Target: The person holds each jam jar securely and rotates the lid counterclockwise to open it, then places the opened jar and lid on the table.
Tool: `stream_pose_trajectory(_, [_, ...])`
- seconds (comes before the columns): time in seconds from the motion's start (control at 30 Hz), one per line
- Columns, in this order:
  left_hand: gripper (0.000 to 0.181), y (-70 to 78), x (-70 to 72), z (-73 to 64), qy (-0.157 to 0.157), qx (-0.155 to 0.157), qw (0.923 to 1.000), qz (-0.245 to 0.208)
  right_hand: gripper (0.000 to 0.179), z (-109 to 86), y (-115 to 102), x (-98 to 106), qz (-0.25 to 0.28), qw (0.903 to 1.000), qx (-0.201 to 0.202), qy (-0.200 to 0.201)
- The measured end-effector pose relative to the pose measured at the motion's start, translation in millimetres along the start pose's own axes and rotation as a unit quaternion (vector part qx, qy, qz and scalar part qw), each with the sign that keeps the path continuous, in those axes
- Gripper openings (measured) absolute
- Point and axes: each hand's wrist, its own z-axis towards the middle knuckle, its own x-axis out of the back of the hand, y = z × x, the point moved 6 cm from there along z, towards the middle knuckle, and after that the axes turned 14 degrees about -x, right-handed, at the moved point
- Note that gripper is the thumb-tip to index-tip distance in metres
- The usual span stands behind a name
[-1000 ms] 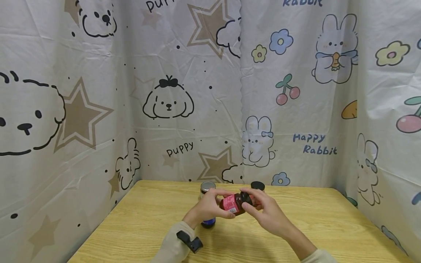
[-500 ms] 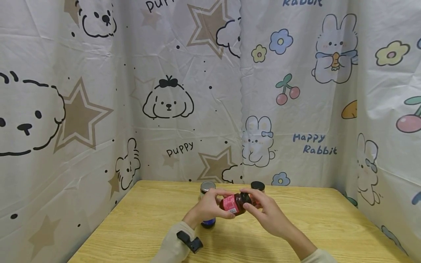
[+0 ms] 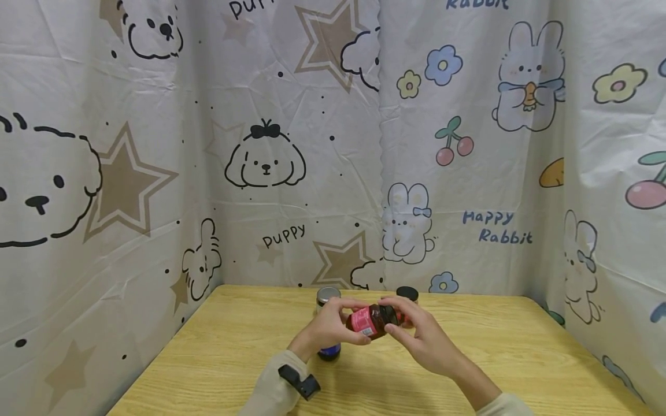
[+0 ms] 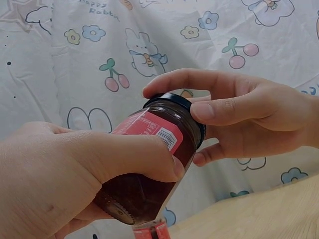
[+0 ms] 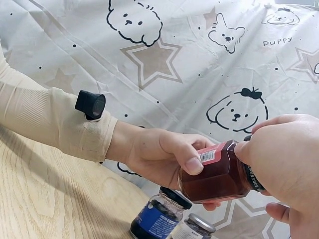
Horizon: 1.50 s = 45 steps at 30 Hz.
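Observation:
A glass jar of dark red-brown contents, with a pink label, is tilted in the air between both hands. My left hand grips its body, the thumb lying across the label in the left wrist view. Around the black lid, my right hand has its thumb and fingers curled; the thumb presses the rim. Below the held jar, the right wrist view shows a blue-labelled jar with a dark lid and a silver-lidded jar. My left hand partly hides both in the head view.
Behind my right hand stands another black-lidded jar with red on it, mostly covered. The wooden table runs back to a printed curtain that encloses it on the sides. A black strap device sits on my left sleeve.
My right thumb has shifted slightly at the lid. Both hands keep their hold in nearly the same place, and the standing jars have not moved.

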Motion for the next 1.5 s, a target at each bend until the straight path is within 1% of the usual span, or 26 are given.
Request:
stream_pose_trajectory(0.17, [0.054, -1.0, -0.2, -0.4, -0.002, -0.003, 1.0000, -0.005, 0.039, -0.8, 2.3, -0.4, -0.012, 0.9999, 0.001, 0.004])
stream_pose_trajectory(0.37, [0.054, -4.3, -0.2, -0.2, -0.004, -0.004, 0.9999, -0.011, 0.039, -0.3, 5.0, -2.3, -0.012, 0.9999, -0.006, -0.011])
stream_pose_trajectory(0.8, [0.054, -2.0, 0.9, 0.4, -0.004, -0.009, 0.9999, -0.006, 0.042, 0.1, 2.8, -3.5, 0.001, 0.9994, 0.011, -0.034])
stream_pose_trajectory(1.17, [0.054, -1.4, 1.6, 0.5, -0.006, -0.008, 0.9999, -0.009, 0.053, -0.1, 0.5, -3.8, -0.003, 0.9986, 0.031, -0.042])
stream_pose_trajectory(1.23, [0.054, -1.7, 1.8, 0.8, -0.005, -0.008, 0.9999, -0.009, 0.057, -0.2, 0.0, -3.2, -0.005, 0.9986, 0.032, -0.042])
stream_pose_trajectory(1.4, [0.054, -4.1, 2.3, 1.0, -0.003, -0.004, 1.0000, -0.007, 0.077, -0.8, -1.3, -1.2, -0.011, 0.9985, 0.043, -0.033])
stream_pose_trajectory(1.5, [0.055, -4.7, 2.4, 1.0, -0.004, -0.005, 0.9999, -0.010, 0.079, -1.3, -2.1, 0.1, -0.013, 0.9980, 0.056, -0.026])
